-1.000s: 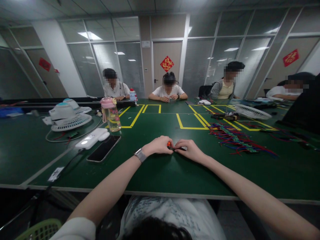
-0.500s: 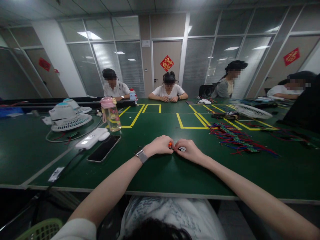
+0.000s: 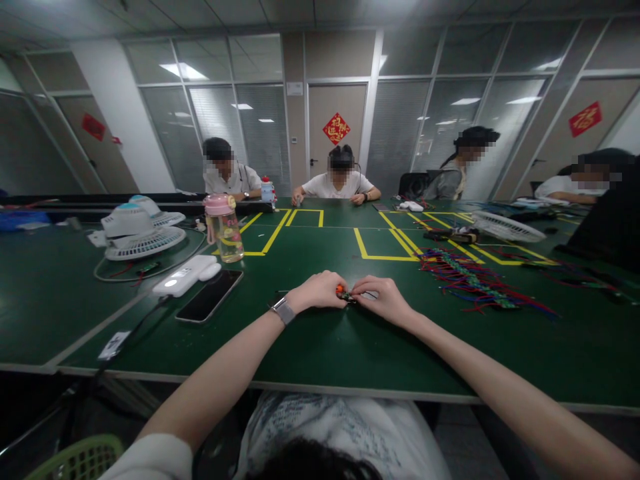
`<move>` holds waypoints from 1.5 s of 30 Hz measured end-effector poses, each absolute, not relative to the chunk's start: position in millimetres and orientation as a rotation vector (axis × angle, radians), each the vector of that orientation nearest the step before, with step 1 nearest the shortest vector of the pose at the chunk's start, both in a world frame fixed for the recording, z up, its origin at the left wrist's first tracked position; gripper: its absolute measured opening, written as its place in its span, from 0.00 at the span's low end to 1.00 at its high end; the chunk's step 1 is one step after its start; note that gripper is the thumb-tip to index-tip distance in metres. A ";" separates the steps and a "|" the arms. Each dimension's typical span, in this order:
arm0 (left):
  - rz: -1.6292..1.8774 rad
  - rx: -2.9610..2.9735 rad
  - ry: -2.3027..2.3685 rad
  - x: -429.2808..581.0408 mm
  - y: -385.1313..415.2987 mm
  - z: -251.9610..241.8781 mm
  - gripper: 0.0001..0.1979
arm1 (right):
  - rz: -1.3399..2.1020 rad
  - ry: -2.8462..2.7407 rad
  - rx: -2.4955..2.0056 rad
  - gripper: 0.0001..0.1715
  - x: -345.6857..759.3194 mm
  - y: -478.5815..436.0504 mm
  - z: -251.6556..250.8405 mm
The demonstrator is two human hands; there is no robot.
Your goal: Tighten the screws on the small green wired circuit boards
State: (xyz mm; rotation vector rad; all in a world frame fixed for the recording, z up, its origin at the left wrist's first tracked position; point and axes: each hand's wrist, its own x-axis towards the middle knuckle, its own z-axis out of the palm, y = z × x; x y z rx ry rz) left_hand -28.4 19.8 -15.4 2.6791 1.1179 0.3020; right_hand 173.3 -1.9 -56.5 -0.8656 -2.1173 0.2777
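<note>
Over the green table, my left hand (image 3: 320, 291) is closed around a small circuit board (image 3: 345, 295) with a bright orange part on it. My fingers cover much of the board. My right hand (image 3: 384, 301) is closed in a pinch at the board's right end. A thin dark strand, perhaps a wire, shows by the right fingers; exactly what they grip is too small to tell. A thin dark rod or wire (image 3: 281, 291) sticks out to the left behind my left hand.
Left of my hands lie a phone (image 3: 210, 297), a white power bank (image 3: 183, 277), a pink-lidded bottle (image 3: 223, 230) and white fans (image 3: 143, 241). To the right is a row of circuit boards with red and blue wires (image 3: 473, 277). Several people sit across the table.
My right fingers have shifted slightly up and right, so more of the board shows between my hands. The person opposite has moved their hands apart.
</note>
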 end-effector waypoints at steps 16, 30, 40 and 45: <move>0.771 2.707 1.403 -36.8 19.8 1.1 0.29 | 0.740 -1.897 -1.003 0.10 165.6 -2.5 -59.1; 0.592 2.841 1.388 -23.8 18.6 -28.0 0.31 | 0.447 -2.089 -0.979 0.08 195.9 -36.6 -55.2; 0.501 2.914 1.401 -15.3 24.3 -47.1 0.28 | 0.262 -1.862 -1.432 0.20 352.1 -102.5 -58.5; 0.475 2.924 1.424 -14.7 23.4 -46.5 0.28 | 0.247 -1.857 -1.628 0.23 402.4 -103.7 -53.9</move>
